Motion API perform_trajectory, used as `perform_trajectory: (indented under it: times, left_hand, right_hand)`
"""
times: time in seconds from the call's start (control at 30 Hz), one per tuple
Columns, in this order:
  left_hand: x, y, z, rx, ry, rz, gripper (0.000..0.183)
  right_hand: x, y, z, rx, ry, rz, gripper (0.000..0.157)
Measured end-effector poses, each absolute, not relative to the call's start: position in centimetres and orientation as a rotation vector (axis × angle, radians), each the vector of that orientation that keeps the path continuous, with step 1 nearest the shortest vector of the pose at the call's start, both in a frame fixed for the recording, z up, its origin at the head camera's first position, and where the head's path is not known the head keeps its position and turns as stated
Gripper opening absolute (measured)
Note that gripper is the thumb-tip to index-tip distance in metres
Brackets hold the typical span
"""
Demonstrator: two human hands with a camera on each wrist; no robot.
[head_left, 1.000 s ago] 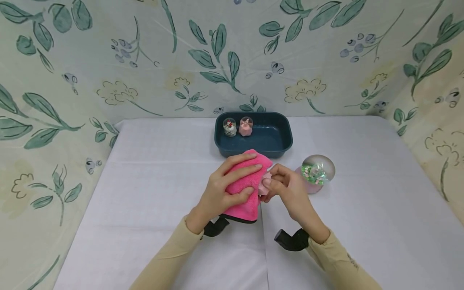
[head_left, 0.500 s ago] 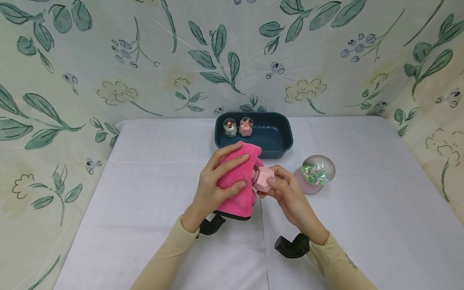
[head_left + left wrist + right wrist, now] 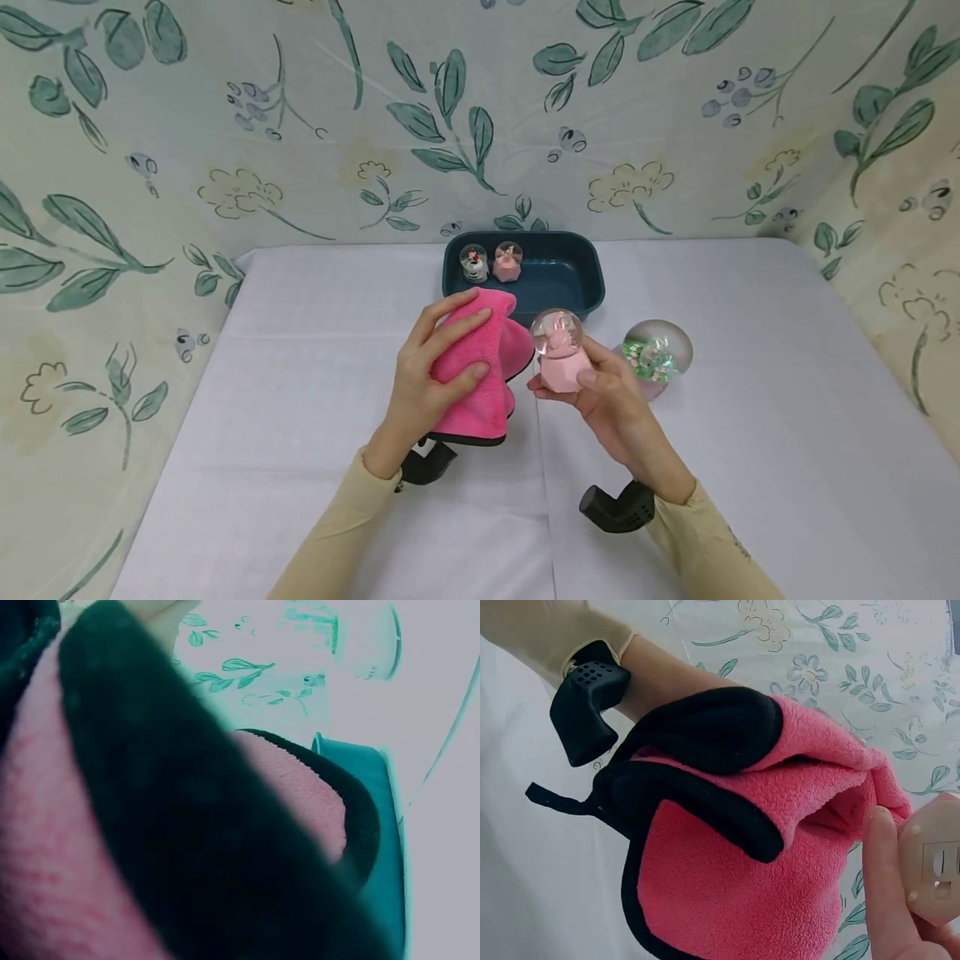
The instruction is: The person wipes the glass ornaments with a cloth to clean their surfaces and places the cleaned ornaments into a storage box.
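My left hand [image 3: 422, 379] grips a folded pink cloth [image 3: 480, 367] with black edging, held above the table. Beside it on the right, my right hand [image 3: 618, 408] holds a small pink snow globe [image 3: 562, 362] by its base, the clear dome pointing up. A narrow gap separates globe and cloth in the head view. The right wrist view shows the pale underside of the globe's base [image 3: 934, 862], a finger along it, and the cloth's loose folds [image 3: 757, 885]. Cloth and its blurred black edging [image 3: 172, 795] fill most of the left wrist view.
At the back of the white table stands a dark blue tray [image 3: 562, 287]. In its left part are a white snow globe [image 3: 474, 263] and a pink snow globe [image 3: 507, 262]. A larger snow globe [image 3: 652, 358] with glittery green filling stands behind my right hand.
The small snow globe has come out of the cloth and been turned dome up in my right hand. My left hand and the cloth have shifted left.
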State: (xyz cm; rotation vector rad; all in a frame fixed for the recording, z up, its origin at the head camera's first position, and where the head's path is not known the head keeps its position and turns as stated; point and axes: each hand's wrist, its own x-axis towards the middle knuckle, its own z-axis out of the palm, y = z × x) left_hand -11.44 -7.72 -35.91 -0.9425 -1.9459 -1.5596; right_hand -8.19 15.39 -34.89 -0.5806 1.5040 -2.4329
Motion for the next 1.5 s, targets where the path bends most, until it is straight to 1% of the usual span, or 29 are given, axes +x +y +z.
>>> perform_trajectory:
  times: [0.1, 0.3, 0.43, 0.67, 0.87, 1.0, 1.13, 1.33, 1.43, 1.5]
  left_hand:
    - [-11.4, -7.8, -35.7, -0.936, -1.947, -1.581, 0.048]
    - [-11.2, -7.7, -35.5, -0.954, -1.933, -1.626, 0.047]
    - [-11.1, -7.5, -35.3, -0.972, -1.927, -1.625, 0.047]
    - [-10.9, -7.0, -35.1, -1.0, -1.933, -1.651, 0.047]
    - [-10.8, -6.7, -35.0, -1.004, -1.978, -1.653, 0.048]
    - [-10.8, -6.4, -34.9, -1.002, -2.006, -1.637, 0.048]
    - [-10.8, -6.1, -34.9, -0.994, -2.039, -1.629, 0.049]
    - [-11.0, -5.6, -35.3, -0.963, -2.085, -1.644, 0.048]
    - [-11.1, -5.5, -35.4, -0.948, -2.098, -1.644, 0.048]
    - [-11.0, -5.4, -35.4, -0.955, -2.118, -1.638, 0.048]
  right_hand:
    - [-8.3, 15.5, -34.7, -0.575, 1.523, -2.431, 0.048]
    - [-8.1, 15.6, -34.5, -0.456, 1.736, -2.378, 0.053]
    - [-8.2, 15.7, -34.3, -0.445, 1.85, -2.328, 0.057]
    - [-8.3, 15.7, -34.3, -0.481, 1.974, -2.31, 0.052]
    - [-8.2, 15.7, -34.2, -0.496, 2.1, -2.262, 0.052]
    - [-8.3, 15.7, -34.3, -0.532, 2.268, -2.172, 0.044]
    - [-8.3, 15.6, -34.2, -0.582, 2.371, -2.07, 0.04]
    - [-8.1, 15.3, -33.7, -0.677, 2.428, -1.936, 0.049]
    - [-7.9, 15.1, -33.7, -0.865, 2.509, -1.889, 0.057]
    - [-8.0, 15.1, -33.7, -1.055, 2.629, -1.823, 0.055]
